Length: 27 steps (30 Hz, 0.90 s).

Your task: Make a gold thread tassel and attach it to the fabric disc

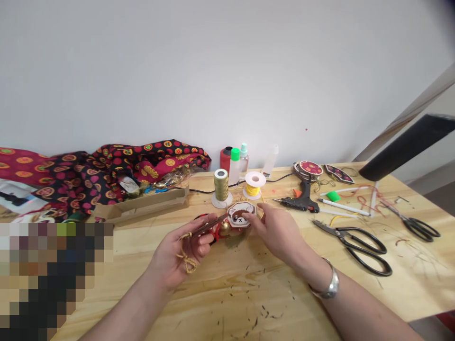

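Near the middle of the table, my right hand (280,232) pinches an octagonal ornament (237,208) by its right side. The ornament has a white rim and a brown and white animal face. Between my left hand's (170,251) thumb and fingers is a thin dark brown flat piece (204,226), seen nearly edge-on, so its kind is unclear. A knotted gold cord loop (189,265) hangs from it over the palm. Between my hands lie a round gold bead or bell (224,229) and red cord (215,232), and the pieces appear joined.
Behind my hands stand a gold thread spool (221,184), a yellow thread spool (254,186) and a green-capped bottle (234,166). A glue gun (305,199), large scissors (366,241) and smaller scissors (419,227) lie right. At left are a cardboard tray (145,208) and patterned cloth (106,166).
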Available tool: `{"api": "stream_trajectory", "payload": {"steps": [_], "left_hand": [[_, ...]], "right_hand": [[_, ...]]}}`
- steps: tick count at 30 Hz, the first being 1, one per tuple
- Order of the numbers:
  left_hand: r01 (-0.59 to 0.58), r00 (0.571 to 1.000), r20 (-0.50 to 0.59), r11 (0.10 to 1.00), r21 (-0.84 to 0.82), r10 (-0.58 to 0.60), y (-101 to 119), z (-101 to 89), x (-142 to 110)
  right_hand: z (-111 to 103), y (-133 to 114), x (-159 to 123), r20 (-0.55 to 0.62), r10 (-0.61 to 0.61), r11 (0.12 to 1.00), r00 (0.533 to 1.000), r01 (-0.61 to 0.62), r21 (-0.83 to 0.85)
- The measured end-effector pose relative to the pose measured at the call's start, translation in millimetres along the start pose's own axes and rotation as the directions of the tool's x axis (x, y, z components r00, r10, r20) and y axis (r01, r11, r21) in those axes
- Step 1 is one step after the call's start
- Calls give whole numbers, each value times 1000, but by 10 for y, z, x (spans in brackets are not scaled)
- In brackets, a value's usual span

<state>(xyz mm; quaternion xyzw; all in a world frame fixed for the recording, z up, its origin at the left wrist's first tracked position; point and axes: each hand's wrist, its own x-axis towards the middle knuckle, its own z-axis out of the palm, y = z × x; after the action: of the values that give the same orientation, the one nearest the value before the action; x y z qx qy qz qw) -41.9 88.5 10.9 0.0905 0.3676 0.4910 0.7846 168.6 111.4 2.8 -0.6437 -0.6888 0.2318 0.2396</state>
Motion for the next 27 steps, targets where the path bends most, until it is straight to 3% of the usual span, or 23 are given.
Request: {"api": "stream_trajectory", "payload": {"steps": [2,6,10,15,20,24,27], "left_hand": [[3,1000,8,1000,1,-3,-10,4,0],[-10,999,34,1000,24,9,-40,-15,4],[28,998,59,997,66,-32,-92,-29,-12],[66,995,70,991,116,-74,-126,-35,-18],[35,996,-86,979,200,-18,-99,-41,6],[-38,997,-53,968,250,53,-100,-7,-14],[-85,996,4,946,314,89,-123,8,-33]], "right_hand": [[-2,-1,-36,-109,-129,988,986,118,-101],[53,-9,-86,-123,-420,889,899,435,143],[129,-36,-105,-95,-516,812,851,521,264],[152,-62,-134,20,-543,810,840,517,276],[130,-54,-148,85,-433,871,898,391,298],[98,-56,-132,119,-354,868,928,278,411],[95,-63,-121,194,-298,804,935,136,579]]}}
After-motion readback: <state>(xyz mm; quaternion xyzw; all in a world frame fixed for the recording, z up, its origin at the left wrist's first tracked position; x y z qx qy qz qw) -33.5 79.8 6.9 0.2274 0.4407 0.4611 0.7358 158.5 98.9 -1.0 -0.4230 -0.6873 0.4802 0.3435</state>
